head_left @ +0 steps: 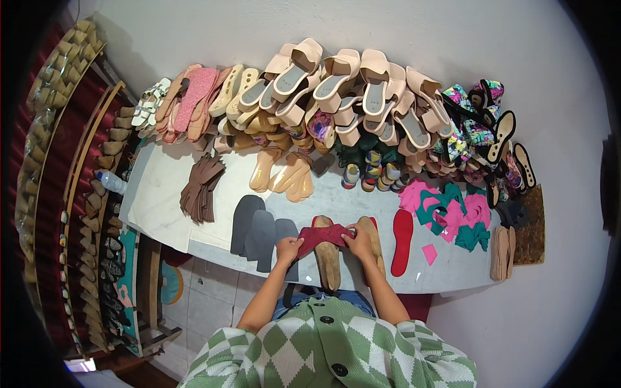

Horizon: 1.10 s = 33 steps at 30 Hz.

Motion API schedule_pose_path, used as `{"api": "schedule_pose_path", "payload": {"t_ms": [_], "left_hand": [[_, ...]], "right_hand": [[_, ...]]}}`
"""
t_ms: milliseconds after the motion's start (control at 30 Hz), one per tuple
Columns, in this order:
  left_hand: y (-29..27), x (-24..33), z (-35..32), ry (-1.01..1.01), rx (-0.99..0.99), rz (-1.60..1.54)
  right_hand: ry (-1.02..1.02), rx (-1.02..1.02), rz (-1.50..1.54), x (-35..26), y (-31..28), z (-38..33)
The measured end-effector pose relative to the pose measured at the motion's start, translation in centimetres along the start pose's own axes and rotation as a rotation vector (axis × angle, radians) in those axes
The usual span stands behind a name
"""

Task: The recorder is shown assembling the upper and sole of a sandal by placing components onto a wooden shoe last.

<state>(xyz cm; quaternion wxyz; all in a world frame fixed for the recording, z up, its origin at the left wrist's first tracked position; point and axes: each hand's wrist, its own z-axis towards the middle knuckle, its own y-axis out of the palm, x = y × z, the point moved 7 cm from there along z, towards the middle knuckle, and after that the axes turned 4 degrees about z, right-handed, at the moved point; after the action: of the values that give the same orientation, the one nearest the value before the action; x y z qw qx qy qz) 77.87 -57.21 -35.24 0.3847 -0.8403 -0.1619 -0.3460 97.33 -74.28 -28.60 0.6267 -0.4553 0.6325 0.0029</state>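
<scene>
Between both hands a dark red shoe upper piece [323, 237] is stretched across a wooden shoe last [328, 270] at the table's front edge. My left hand [289, 249] pinches its left end, and my right hand [358, 243] pinches its right end. A second wooden last [376, 251] lies beside my right hand, partly hidden by it. Left of my left hand are several dark grey sole-shaped pieces [244, 223]. A bright red insole [402, 244] lies right of the second last.
Beige heeled sandals [333, 74] are piled along the wall, with floral sandals [460, 123] farther right. Brown strips [202, 189] and tan insoles [264, 169] lie on the table [158, 207]. Pink and green cut pieces [453, 210] are at right. Shelves of lasts [90, 258] stand left.
</scene>
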Motion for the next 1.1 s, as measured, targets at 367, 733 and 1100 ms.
{"api": "schedule_pose_path", "payload": {"t_ms": [367, 733, 1100], "left_hand": [[-0.5, 2.5, -1.1, 0.078, 0.087, 0.287], [0.2, 2.9, -1.3, 0.092, 0.107, 0.341], [0.5, 2.7, -1.1, 0.103, 0.104, 0.352]], "right_hand": [[0.061, 0.075, -0.205, -0.5, 0.9, -0.7], [0.085, -0.024, -0.320, 0.0, 2.1, -0.3], [0.114, -0.074, -0.401, -0.5, 2.7, -0.6]]}}
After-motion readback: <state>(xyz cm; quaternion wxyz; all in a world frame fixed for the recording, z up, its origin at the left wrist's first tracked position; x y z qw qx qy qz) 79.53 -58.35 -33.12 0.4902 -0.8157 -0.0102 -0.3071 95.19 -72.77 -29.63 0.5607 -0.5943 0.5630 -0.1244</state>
